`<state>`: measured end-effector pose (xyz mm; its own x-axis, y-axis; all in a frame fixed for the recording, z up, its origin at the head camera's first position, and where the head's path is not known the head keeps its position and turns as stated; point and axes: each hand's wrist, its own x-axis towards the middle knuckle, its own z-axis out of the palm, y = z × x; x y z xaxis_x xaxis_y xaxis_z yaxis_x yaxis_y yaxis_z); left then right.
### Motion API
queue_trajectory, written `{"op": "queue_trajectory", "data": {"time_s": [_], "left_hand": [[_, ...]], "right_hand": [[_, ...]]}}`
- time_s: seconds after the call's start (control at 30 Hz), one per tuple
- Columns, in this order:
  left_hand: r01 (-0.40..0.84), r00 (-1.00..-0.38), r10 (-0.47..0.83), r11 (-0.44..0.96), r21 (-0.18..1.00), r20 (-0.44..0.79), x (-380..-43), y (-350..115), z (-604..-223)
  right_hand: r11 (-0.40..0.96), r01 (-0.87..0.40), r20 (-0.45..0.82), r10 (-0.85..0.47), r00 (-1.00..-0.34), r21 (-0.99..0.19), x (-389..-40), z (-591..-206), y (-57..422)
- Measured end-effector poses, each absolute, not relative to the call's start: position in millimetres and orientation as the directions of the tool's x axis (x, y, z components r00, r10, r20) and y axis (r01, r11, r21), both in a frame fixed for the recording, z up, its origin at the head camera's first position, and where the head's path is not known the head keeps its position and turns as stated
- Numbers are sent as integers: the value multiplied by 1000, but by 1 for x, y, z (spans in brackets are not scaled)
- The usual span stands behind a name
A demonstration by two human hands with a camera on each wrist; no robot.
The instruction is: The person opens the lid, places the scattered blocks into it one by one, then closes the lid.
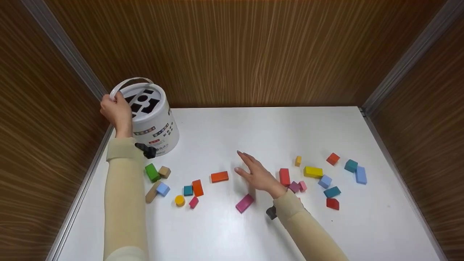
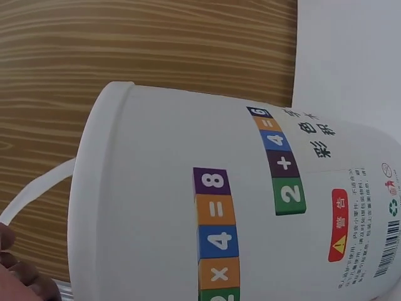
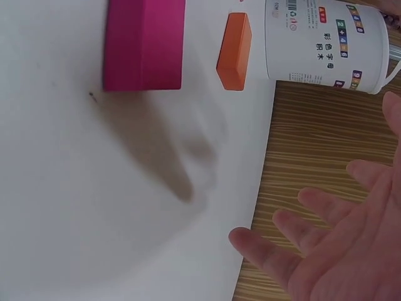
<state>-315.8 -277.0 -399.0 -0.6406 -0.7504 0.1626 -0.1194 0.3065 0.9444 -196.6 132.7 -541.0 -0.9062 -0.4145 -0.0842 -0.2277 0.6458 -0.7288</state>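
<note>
At the back left of the table stands a white bucket (image 1: 156, 127) whose lid (image 1: 146, 101) has black shape cut-outs. My left hand (image 1: 117, 110) grips its white handle (image 1: 121, 84), which is raised above the lid. In the left wrist view the bucket (image 2: 156, 188) fills most of the picture, with curled fingers (image 2: 25, 273) at the lower left corner. My right hand (image 1: 259, 175) hovers over the middle of the table, fingers spread and holding nothing. Just below it lies a magenta block (image 1: 245, 203); an orange block (image 1: 219, 177) is to its left.
Left of centre are several loose blocks, among them a green block (image 1: 152, 172) and a yellow cylinder (image 1: 179, 200). Others lie at the right, such as a yellow block (image 1: 313, 172) and a red block (image 1: 284, 177). Wood-grain walls (image 1: 253, 54) bound the white table (image 1: 224, 134).
</note>
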Motion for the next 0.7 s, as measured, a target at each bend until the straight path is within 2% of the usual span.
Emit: {"op": "queue_trajectory", "data": {"time_s": [0.27,0.7], "left_hand": [[-24,-629,-753,265,964,191,-320,-270,-400],[148,-721,-637,241,959,271,-325,-238,-407]], "right_hand": [[586,-226,-68,-437,-897,-778,-201,-543,126],[534,-244,-23,-443,-896,-809,-208,-536,122]]}}
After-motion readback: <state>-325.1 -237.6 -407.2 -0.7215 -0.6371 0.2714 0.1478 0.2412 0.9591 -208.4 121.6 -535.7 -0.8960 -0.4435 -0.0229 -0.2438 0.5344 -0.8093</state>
